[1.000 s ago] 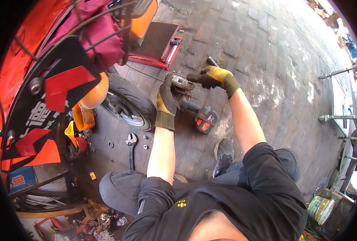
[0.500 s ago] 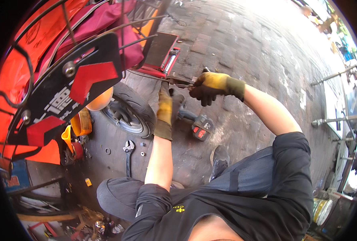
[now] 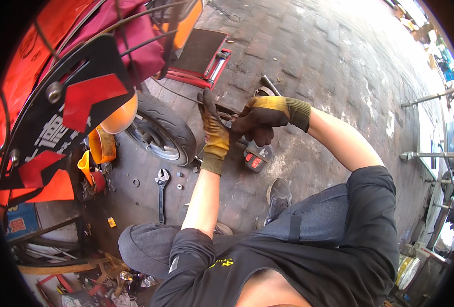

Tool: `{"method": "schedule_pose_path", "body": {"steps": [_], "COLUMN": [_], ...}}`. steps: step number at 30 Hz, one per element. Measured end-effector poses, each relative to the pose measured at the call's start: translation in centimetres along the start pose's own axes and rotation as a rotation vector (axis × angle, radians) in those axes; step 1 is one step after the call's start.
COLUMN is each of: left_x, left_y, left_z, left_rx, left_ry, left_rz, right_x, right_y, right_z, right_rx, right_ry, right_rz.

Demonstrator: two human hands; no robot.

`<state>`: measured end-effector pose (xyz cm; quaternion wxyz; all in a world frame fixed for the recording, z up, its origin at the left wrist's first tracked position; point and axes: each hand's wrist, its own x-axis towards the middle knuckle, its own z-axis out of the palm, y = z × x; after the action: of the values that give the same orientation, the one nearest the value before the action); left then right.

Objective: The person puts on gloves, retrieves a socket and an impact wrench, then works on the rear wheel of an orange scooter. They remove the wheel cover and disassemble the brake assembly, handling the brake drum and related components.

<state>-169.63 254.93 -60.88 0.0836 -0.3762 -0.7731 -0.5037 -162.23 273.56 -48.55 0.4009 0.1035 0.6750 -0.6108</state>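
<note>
My left hand (image 3: pixel 216 134), in a yellow and dark work glove, is closed on a dark metal part (image 3: pixel 227 113) with what looks like a spring on it. A thin cable (image 3: pixel 178 94) runs from the left toward that hand. Gloved alike, my right hand (image 3: pixel 263 116) has its fingers curled against the right side of the same part, covering much of it. A metal rod with a curved band (image 3: pixel 270 86) sticks out beyond my right hand; whether it is gripped is unclear. Below the hands lies a cordless power tool's battery (image 3: pixel 257 157), the tool itself mostly hidden.
A wheel with a black tyre (image 3: pixel 178 134) is left of my hands, under a vehicle with a black plate (image 3: pixel 68 102) and wire basket. An adjustable wrench (image 3: pixel 162 197) and small nuts (image 3: pixel 180 187) lie on the paving. A red-framed box (image 3: pixel 199 59) stands beyond.
Both hands have come lower and closer together with the metal part. The rod and curved band now show beyond my right hand. The view has shifted slightly.
</note>
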Motion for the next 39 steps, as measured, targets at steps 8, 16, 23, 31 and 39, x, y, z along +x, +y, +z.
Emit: {"method": "schedule_pose_path", "body": {"steps": [8, 16, 23, 31, 39], "left_x": [-0.6, -1.7, -1.9, -1.1, -1.9], "left_y": [-2.0, -3.1, -5.9, -3.9, -4.1], "left_z": [1.2, 2.5, 3.5, 1.8, 1.3], "left_rx": [-0.041, 0.117, 0.405, 0.332, 0.13], "left_ry": [0.065, 0.12, 0.154, 0.038, -0.003], "left_rz": [0.044, 0.059, 0.062, 0.051, 0.039], "right_x": [-0.9, -0.6, 1.7, 1.5, 1.1], "right_y": [-0.1, 0.0, 2.8, 1.7, 3.7], "right_z": [-0.1, 1.7, 2.2, 0.0, 0.7], "right_rx": [-0.001, -0.979, -1.151, -1.069, -1.099], "right_ry": [0.02, 0.516, 0.602, 0.373, 0.48], "right_rz": [0.023, -0.022, -0.102, -0.098, -0.272]}}
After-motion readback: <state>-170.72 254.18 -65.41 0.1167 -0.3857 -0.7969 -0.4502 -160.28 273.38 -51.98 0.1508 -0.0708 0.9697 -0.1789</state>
